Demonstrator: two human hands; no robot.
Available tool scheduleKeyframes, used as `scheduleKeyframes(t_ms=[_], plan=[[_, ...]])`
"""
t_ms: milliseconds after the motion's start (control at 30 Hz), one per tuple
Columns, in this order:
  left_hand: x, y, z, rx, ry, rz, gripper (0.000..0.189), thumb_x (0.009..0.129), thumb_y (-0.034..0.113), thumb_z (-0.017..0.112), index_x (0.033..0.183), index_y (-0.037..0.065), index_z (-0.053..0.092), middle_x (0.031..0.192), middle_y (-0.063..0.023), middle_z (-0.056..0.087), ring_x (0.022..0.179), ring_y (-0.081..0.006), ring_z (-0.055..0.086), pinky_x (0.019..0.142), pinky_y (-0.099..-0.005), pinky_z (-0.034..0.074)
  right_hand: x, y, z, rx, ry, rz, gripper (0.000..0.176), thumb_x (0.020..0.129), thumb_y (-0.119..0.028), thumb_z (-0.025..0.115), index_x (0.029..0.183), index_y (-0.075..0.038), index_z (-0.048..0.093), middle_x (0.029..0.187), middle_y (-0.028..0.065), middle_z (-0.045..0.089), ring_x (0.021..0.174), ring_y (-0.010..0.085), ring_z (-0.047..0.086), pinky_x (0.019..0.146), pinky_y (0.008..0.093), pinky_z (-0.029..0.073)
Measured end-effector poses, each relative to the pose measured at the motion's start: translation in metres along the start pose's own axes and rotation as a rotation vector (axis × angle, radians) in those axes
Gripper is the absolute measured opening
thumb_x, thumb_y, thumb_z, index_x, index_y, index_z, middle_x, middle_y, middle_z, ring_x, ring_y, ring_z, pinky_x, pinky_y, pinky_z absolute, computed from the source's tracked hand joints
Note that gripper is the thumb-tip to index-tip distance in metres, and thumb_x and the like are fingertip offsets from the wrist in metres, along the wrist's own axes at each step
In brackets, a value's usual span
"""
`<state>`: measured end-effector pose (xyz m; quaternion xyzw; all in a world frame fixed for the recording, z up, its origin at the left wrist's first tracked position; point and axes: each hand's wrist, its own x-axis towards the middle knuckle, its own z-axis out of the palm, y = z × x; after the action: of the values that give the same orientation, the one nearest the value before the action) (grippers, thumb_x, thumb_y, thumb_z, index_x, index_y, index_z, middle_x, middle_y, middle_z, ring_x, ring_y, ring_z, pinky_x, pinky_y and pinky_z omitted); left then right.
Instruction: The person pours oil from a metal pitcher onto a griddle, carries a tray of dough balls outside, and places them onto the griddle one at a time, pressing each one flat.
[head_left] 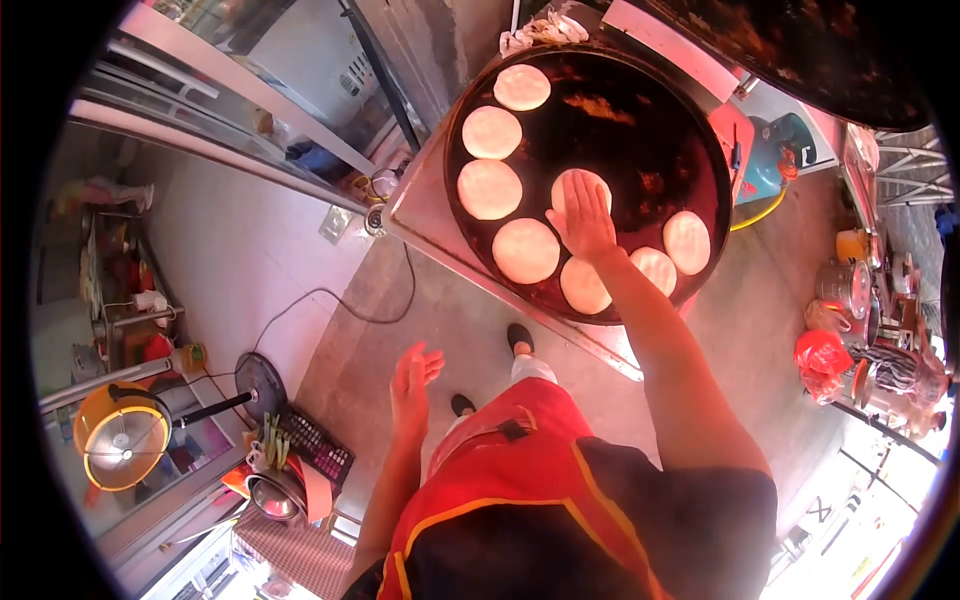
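Observation:
My right hand (587,222) lies flat, fingers stretched out, on a round dough cake (570,183) near the middle of a large dark griddle pan (655,125). The hand hides part of that cake. Several more pale dough cakes (525,252) sit along the pan's left and lower rim, and one of them (585,287) is partly behind my right wrist. Away from the pan, my left hand (412,383) hangs in the air over the floor with its fingers apart and nothing in it.
A dark round lid or pan (800,60) overhangs at the upper right. Beside the griddle stands a blue gas cylinder (785,150) with a yellow hose (763,216). An orange fan (123,437) is at left, and a black cable (345,300) runs across the floor.

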<state>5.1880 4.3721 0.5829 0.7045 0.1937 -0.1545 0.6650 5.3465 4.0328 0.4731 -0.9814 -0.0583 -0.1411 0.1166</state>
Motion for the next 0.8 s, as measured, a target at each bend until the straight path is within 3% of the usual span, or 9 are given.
scheduleKeyframes(t_ms=[100,233,333,467,633,667,800], plan=[[0.002,0.003,0.0,-0.013,-0.007,-0.01,0.041,0.097,0.032,0.04,0.123,0.001,0.048,0.104,-0.0137,0.061,0.093,-0.0191,0.058,0.084,-0.0304,0.045,0.005,-0.011,-0.01,0.07,-0.085,0.052,0.073,0.088,-0.047,0.045,0.139,0.002,0.025,0.144,0.0193,0.025,0.137,0.0302,0.018,0.112,0.0438,0.012],[0.002,0.009,0.002,0.008,-0.011,0.002,0.041,0.097,0.032,0.04,0.122,0.0,0.048,0.104,-0.0137,0.061,0.093,-0.0191,0.058,0.084,-0.0304,0.045,-0.006,-0.013,0.004,-0.048,-0.074,-0.044,0.074,0.089,-0.049,0.043,0.139,0.002,0.024,0.146,0.0193,0.022,0.138,0.0301,0.015,0.112,0.043,0.01],[0.003,0.011,0.003,0.007,-0.011,0.007,0.042,0.096,0.032,0.04,0.122,0.0,0.048,0.104,-0.0137,0.061,0.093,-0.0191,0.058,0.084,-0.0302,0.045,0.001,-0.003,-0.003,0.152,-0.073,0.077,0.075,0.09,-0.05,0.04,0.14,0.002,0.022,0.146,0.0199,0.021,0.138,0.0309,0.014,0.112,0.0439,0.009],[0.001,0.009,0.001,0.028,-0.009,-0.009,0.042,0.096,0.033,0.041,0.122,0.0,0.048,0.105,-0.0138,0.061,0.093,-0.0193,0.058,0.084,-0.0304,0.045,-0.001,0.009,0.01,-0.03,-0.061,0.141,0.076,0.09,-0.052,0.038,0.14,0.003,0.02,0.145,0.0225,0.02,0.137,0.0343,0.015,0.112,0.0448,0.008],[0.003,0.009,-0.001,0.031,-0.021,0.008,0.042,0.097,0.033,0.039,0.123,0.001,0.049,0.105,-0.0138,0.061,0.093,-0.0195,0.059,0.084,-0.0309,0.045,-0.012,-0.006,-0.013,0.089,0.056,-0.045,0.075,0.088,-0.043,0.05,0.137,0.007,0.022,0.14,0.0286,0.026,0.132,0.0402,0.024,0.108,0.0506,0.02],[0.003,0.008,-0.002,0.035,-0.017,0.015,0.042,0.097,0.032,0.039,0.123,0.001,0.049,0.105,-0.0139,0.061,0.093,-0.0198,0.059,0.083,-0.0313,0.045,-0.022,-0.011,-0.013,0.073,-0.06,-0.027,0.076,0.088,-0.044,0.049,0.137,0.008,0.022,0.141,0.0285,0.026,0.133,0.0398,0.022,0.109,0.0506,0.017],[0.009,0.008,-0.002,0.062,0.02,-0.012,0.041,0.097,0.031,0.039,0.123,0.001,0.05,0.104,-0.0133,0.061,0.092,-0.0192,0.059,0.082,-0.0313,0.045,-0.007,-0.009,-0.004,0.059,-0.092,-0.024,0.076,0.089,-0.047,0.045,0.138,0.007,0.022,0.143,0.0272,0.022,0.135,0.0375,0.018,0.11,0.0493,0.013]])
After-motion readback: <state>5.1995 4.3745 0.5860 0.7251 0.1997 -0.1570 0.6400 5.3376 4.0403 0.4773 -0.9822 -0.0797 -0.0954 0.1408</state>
